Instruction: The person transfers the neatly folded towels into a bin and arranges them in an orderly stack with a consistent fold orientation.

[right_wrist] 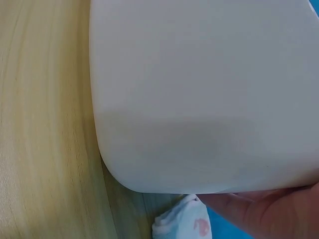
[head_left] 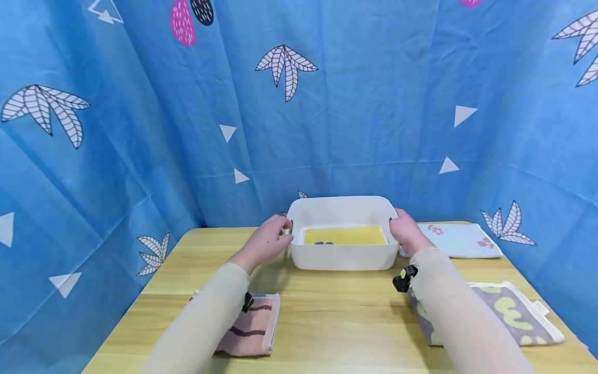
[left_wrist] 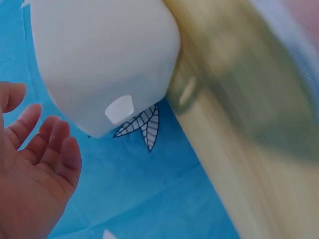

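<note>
A white plastic storage bin [head_left: 345, 257] stands at the table's far side, a yellow cloth [head_left: 345, 235] with a dark patch lying inside it. At the bin's right end my right hand [head_left: 407, 229] grips the wall by its handle hole; only part of this hand [right_wrist: 274, 211] shows in the right wrist view, against the bin [right_wrist: 199, 99]. My left hand [head_left: 268, 240] is beside the left end. In the left wrist view a gap separates its loosely bent fingers [left_wrist: 40, 144] from the bin's handle hole [left_wrist: 119, 109], and nothing is in the palm.
A pink towel [head_left: 254, 327] with dark stripes lies under my left forearm. Below my right forearm is a grey and green patterned towel [head_left: 518, 314]. A folded white towel [head_left: 460, 240] with pink flowers sits right of the bin. Blue curtain [head_left: 355, 130] hangs behind the wooden table [head_left: 336, 322].
</note>
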Tool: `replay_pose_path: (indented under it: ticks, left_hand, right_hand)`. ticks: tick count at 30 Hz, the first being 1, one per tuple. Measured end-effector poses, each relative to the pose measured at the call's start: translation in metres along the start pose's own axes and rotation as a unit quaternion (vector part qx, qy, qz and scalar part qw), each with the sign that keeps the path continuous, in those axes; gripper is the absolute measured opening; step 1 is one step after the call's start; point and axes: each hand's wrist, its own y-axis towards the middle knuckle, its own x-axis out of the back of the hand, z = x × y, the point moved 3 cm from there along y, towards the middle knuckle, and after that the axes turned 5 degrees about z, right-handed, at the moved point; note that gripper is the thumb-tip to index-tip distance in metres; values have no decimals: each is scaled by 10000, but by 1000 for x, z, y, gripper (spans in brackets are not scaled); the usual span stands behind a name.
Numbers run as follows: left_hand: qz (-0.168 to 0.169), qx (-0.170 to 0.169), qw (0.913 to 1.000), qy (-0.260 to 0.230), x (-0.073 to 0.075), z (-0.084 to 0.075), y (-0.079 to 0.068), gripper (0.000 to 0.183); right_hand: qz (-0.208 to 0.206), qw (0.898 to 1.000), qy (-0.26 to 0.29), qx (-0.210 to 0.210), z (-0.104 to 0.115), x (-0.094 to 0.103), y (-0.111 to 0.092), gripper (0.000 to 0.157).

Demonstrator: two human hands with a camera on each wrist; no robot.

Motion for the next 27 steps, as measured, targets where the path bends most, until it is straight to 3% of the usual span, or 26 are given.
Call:
replay_pose_path:
  ticks: [5,14,20,27]
  left_hand:
    - [235,-153,9971,711,5,8,-42,36]
    - [411,-593,9879,1371,4,29,-111,47]
    - [1099,-252,9861,1224,-4,45,-145,65]
    - [1833,405,9788,820,-9,66,-169,78]
  right_hand:
    - [-113,9999,-34,3,1,1,2,59]
    - [-197,9997,-78,-153,3,2,1,66]
    - [-193,9996,-94,-155,3,1,0,66]
    - [-122,9996,-104,-214,3,0,-2,68]
